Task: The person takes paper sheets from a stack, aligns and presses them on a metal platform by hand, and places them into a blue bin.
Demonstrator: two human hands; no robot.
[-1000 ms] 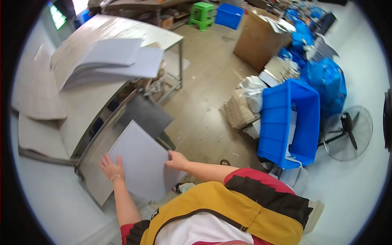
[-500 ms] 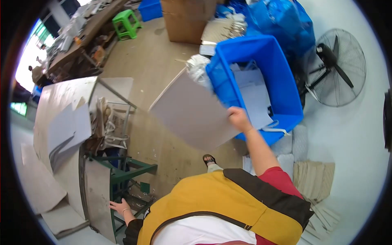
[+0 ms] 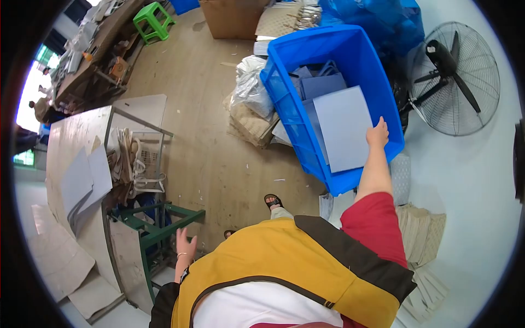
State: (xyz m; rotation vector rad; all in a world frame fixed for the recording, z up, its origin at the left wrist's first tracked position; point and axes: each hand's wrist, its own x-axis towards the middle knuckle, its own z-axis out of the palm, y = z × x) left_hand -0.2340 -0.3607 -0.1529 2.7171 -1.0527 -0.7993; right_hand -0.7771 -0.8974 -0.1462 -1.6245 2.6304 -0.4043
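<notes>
A blue plastic bin (image 3: pixel 296 127) stands on the floor in front of me, tilted in the view. Inside it lies a flat, pale grey-white board (image 3: pixel 343 128), on top of other pale sheets and scraps. My right hand (image 3: pixel 377 133) reaches over the bin, its fingers closed at the board's right edge; part of the grip is hidden. My left hand (image 3: pixel 186 245) is free, fingers apart, beside the green metal frame (image 3: pixel 172 228) of a stand.
A worktable (image 3: pixel 82 128) with pale sheets (image 3: pixel 79 177) is at left. Plastic-wrapped stacks (image 3: pixel 254 93) sit left of the bin. A standing fan (image 3: pixel 454 79) is at right; a cardboard box (image 3: pixel 232 19) and green stool (image 3: pixel 153 23) stand farther off. Cardboard stacks (image 3: pixel 424 232) lie near my right side.
My right hand has carried the board from the bin's left side rightward into the bin. My left hand has come off the stand's panel and lifted toward my body.
</notes>
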